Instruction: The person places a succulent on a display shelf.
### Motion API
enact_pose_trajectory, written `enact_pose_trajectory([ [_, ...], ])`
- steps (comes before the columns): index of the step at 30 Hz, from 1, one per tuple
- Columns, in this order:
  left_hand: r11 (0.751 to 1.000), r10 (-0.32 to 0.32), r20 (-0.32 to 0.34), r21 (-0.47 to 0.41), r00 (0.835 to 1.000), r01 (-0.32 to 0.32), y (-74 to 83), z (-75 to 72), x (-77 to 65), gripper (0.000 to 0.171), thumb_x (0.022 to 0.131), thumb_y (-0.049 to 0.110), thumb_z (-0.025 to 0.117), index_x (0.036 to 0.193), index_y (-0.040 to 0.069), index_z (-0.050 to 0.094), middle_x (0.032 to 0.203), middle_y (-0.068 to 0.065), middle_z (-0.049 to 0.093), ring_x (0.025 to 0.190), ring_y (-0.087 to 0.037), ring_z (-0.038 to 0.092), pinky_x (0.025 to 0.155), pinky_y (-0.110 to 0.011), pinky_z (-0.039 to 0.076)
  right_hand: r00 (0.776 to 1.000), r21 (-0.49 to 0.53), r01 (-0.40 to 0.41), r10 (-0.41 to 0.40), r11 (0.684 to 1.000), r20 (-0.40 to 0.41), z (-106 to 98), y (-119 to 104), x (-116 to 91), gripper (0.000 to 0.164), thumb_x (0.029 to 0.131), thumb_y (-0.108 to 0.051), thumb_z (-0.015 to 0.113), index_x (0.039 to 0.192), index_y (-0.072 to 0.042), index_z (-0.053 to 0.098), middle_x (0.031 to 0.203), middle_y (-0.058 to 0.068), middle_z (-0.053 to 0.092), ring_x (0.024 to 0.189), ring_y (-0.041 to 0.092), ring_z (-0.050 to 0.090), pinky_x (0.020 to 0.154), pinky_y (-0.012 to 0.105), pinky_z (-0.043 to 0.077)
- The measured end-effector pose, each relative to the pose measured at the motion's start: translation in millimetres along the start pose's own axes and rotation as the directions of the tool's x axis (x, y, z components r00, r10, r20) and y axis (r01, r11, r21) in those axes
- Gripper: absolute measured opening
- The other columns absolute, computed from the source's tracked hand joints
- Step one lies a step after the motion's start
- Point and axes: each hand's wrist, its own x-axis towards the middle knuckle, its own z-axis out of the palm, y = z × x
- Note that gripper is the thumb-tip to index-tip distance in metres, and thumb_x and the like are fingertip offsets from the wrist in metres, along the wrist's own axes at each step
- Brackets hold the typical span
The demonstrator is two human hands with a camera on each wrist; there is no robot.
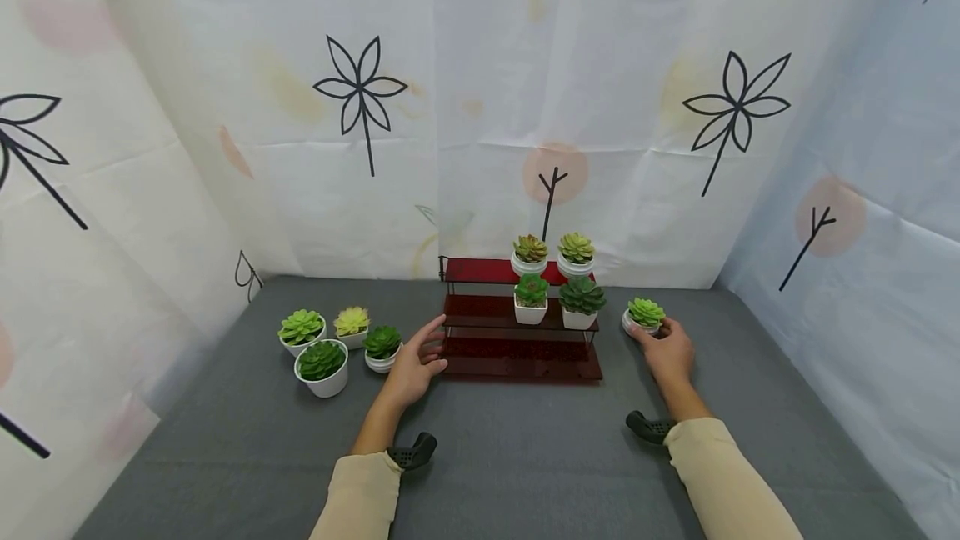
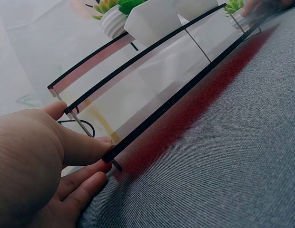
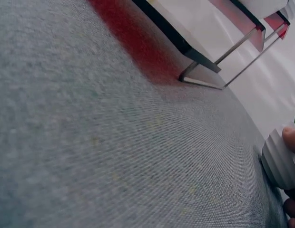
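A three-tier dark red display rack with thin metal legs stands on the grey cloth. At its left end is my left hand; in the left wrist view the thumb lies on the bottom shelf's corner, with fingers below and behind it, pinching that end. My right hand, right of the rack, grips a small potted succulent with bright green leaves. Its ribbed white pot shows in the right wrist view, low at the cloth. The right half of the rack's upper two shelves bears several potted succulents.
Left of the rack, several more succulents in white pots are grouped on the grey table cloth; one stands close by my left hand. Behind and at both sides hang pale fabric walls printed with leaf drawings.
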Motion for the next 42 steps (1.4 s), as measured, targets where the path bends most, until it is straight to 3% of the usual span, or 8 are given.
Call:
enact_pose_trajectory([
  [8, 1.000, -0.007, -0.006, -0.010, 1.000, 0.007, 0.3, 0.8, -0.1, 0.075, 0.085, -0.016, 0.063, 0.149, 0.018, 0.042, 0.135, -0.021, 0.051, 0.120, -0.038, 0.052, 0.100, -0.052, 0.041, 1.000, 0.006, 0.014, -0.014, 1.000, 0.000, -5, 1, -6, 0.064, 0.087, -0.022, 0.073, 0.136, 0.011, 0.047, 0.124, 0.032, 0.056, 0.114, 0.041, 0.054, 0.093, 0.052, 0.043],
  [15, 1.000, 0.026, 0.000, -0.002, 1.000, -0.026, -1.4, 0.5, 0.5, 0.075, 0.085, -0.017, 0.062, 0.149, 0.015, 0.040, 0.135, -0.023, 0.050, 0.120, -0.040, 0.052, 0.100, -0.053, 0.041, 0.999, 0.057, 0.034, -0.035, 0.998, 0.024, -10, 1, -19, 0.064, 0.087, -0.021, 0.073, 0.136, 0.012, 0.046, 0.125, 0.033, 0.055, 0.116, 0.041, 0.053, 0.092, 0.050, 0.043],
  [23, 1.000, -0.003, -0.001, -0.004, 1.000, 0.003, -1.6, 0.0, 0.5, 0.075, 0.086, -0.015, 0.063, 0.149, 0.019, 0.042, 0.136, -0.019, 0.051, 0.121, -0.036, 0.052, 0.100, -0.051, 0.041, 0.993, 0.095, 0.005, -0.016, 0.996, 0.118, -18, 1, -42, 0.073, 0.088, -0.029, 0.073, 0.141, 0.009, 0.040, 0.134, 0.031, 0.050, 0.123, 0.039, 0.049, 0.097, 0.050, 0.040],
  [31, 1.000, 0.011, -0.005, 0.007, 1.000, -0.011, -1.3, -0.5, 0.7, 0.075, 0.085, -0.016, 0.063, 0.149, 0.017, 0.042, 0.134, -0.020, 0.052, 0.120, -0.037, 0.053, 0.100, -0.051, 0.042, 0.985, 0.133, 0.007, -0.030, 0.991, 0.171, -23, -3, -65, 0.070, 0.089, -0.028, 0.073, 0.141, 0.007, 0.042, 0.135, 0.030, 0.050, 0.124, 0.035, 0.048, 0.097, 0.046, 0.039],
  [34, 1.000, 0.001, -0.009, 0.006, 1.000, -0.001, -1.2, -0.3, 0.6, 0.075, 0.086, -0.016, 0.063, 0.148, 0.019, 0.043, 0.135, -0.018, 0.052, 0.120, -0.035, 0.053, 0.100, -0.050, 0.042, 0.983, 0.136, 0.016, -0.040, 0.991, 0.180, -24, -5, -71, 0.068, 0.089, -0.027, 0.073, 0.140, 0.005, 0.043, 0.134, 0.029, 0.052, 0.123, 0.034, 0.049, 0.094, 0.043, 0.040],
  [39, 1.000, 0.006, -0.007, 0.009, 1.000, -0.006, -2.2, 0.0, 0.1, 0.075, 0.086, -0.016, 0.063, 0.148, 0.019, 0.043, 0.135, -0.018, 0.052, 0.120, -0.036, 0.053, 0.100, -0.051, 0.042, 0.981, 0.108, 0.060, -0.078, 0.992, 0.176, -22, -8, -81, 0.065, 0.088, -0.026, 0.075, 0.138, 0.004, 0.047, 0.128, 0.027, 0.057, 0.115, 0.030, 0.054, 0.080, 0.022, 0.042],
  [42, 1.000, 0.001, -0.009, 0.003, 1.000, -0.001, -2.3, 0.0, 0.0, 0.075, 0.085, -0.016, 0.063, 0.148, 0.020, 0.043, 0.135, -0.018, 0.052, 0.120, -0.035, 0.053, 0.100, -0.051, 0.042, 0.979, 0.089, 0.109, -0.122, 0.990, 0.165, -20, -10, -86, 0.062, 0.087, -0.023, 0.076, 0.136, 0.004, 0.050, 0.124, 0.027, 0.060, 0.110, 0.031, 0.056, 0.076, 0.020, 0.041],
])
